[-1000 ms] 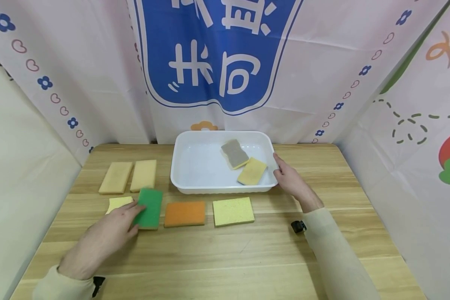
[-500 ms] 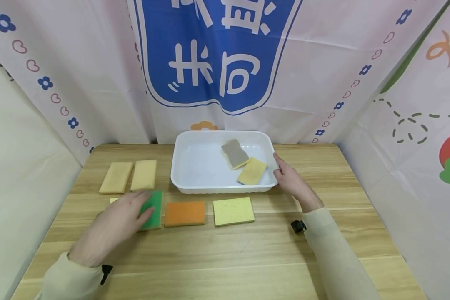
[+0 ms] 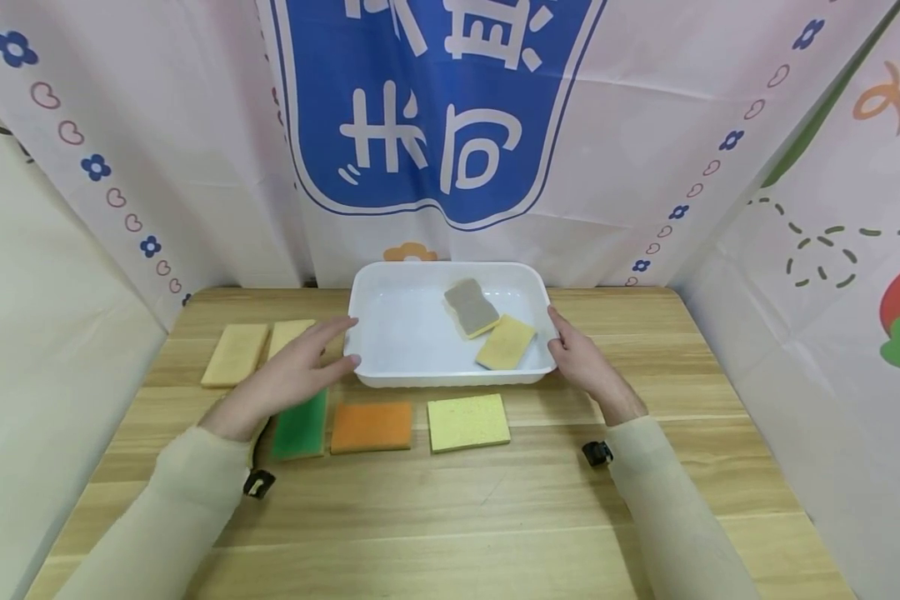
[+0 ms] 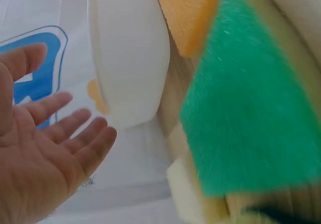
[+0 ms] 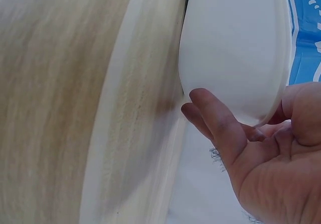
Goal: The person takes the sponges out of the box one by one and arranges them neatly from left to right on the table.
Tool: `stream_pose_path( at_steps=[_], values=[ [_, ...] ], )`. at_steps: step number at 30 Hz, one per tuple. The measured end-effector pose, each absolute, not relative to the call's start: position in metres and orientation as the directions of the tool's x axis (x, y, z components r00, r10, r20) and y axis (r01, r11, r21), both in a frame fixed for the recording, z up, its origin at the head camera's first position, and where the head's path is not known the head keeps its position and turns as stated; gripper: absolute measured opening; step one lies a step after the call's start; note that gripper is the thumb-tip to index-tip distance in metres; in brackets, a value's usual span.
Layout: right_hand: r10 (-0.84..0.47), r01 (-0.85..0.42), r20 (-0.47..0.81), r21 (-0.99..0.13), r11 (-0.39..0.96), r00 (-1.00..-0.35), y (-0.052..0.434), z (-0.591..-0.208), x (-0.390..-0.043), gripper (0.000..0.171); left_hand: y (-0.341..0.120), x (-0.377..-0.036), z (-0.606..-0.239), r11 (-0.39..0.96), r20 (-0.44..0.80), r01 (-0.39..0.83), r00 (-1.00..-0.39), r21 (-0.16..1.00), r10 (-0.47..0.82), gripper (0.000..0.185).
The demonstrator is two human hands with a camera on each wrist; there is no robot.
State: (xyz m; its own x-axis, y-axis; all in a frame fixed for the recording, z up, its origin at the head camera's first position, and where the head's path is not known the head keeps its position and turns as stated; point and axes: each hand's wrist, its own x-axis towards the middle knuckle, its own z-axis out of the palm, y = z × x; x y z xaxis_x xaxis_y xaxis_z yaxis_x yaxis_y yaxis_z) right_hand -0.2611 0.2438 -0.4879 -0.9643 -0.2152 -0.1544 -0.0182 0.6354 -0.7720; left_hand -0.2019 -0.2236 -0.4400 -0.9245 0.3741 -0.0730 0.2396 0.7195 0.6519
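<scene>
A white tray [image 3: 390, 377] stands at the middle back of the wooden table. In it lie a grey-topped sponge [image 3: 470, 307] and a yellow sponge [image 3: 506, 342]. My left hand [image 3: 322, 354] is open with straight fingers, its palm facing the tray's left wall [image 4: 125, 58]; a small gap shows in the left wrist view. My right hand [image 3: 570, 350] holds the tray's right rim [image 5: 230, 48], thumb over the edge and fingers [image 5: 210, 118] under the wall. A green sponge [image 3: 300, 427] lies below my left wrist.
In front of the tray lie an orange sponge [image 3: 371, 427] and a pale yellow sponge [image 3: 468, 422]. Two tan sponges [image 3: 234, 354] lie at the back left, one partly behind my left hand. Printed curtains close off the back and sides.
My left hand has lifted off the green sponge and moved up and right to the tray's left side. The green sponge stays on the table. My right hand has not moved.
</scene>
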Motion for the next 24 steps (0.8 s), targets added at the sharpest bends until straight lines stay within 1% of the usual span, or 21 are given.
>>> stream_pose_path(
  at_steps=[5, 8, 9, 12, 16, 18, 24],
  values=[
    [-0.213, -0.018, -0.155, -0.768, 0.640, -0.965, 0.244, -0.487, -0.262, 0.071, -0.216, -0.237, -0.446, 0.618, -0.151, 0.094, -0.931, 0.780, 0.332, 0.088],
    [-0.210, -0.017, -0.155, -0.764, 0.645, -0.965, 0.243, -0.488, -0.262, 0.071, -0.210, -0.254, -0.452, 0.575, -0.214, -0.013, -0.935, 0.818, 0.283, 0.097],
    [-0.209, -0.019, -0.153, -0.763, 0.646, -0.966, 0.243, -0.488, -0.262, 0.071, -0.209, -0.259, -0.455, 0.560, -0.234, -0.047, -0.934, 0.827, 0.268, 0.098],
    [-0.208, -0.024, -0.148, -0.760, 0.650, -0.967, 0.243, -0.489, -0.262, 0.071, -0.208, -0.269, -0.464, 0.498, -0.279, -0.122, -0.926, 0.859, 0.254, 0.088],
    [-0.206, -0.019, -0.152, -0.761, 0.649, -0.967, 0.243, -0.490, -0.262, 0.071, -0.210, -0.277, -0.473, 0.444, -0.287, -0.143, -0.917, 0.885, 0.276, 0.069],
    [-0.200, -0.010, -0.160, -0.757, 0.653, -0.967, 0.242, -0.489, -0.261, 0.071, -0.211, -0.279, -0.477, 0.474, -0.301, -0.150, -0.918, 0.867, 0.259, 0.068],
    [-0.181, -0.007, -0.151, -0.748, 0.663, -0.972, 0.240, -0.486, -0.261, 0.070, -0.207, -0.284, -0.488, 0.635, -0.263, -0.079, -0.944, 0.769, 0.201, 0.068]
  ],
)
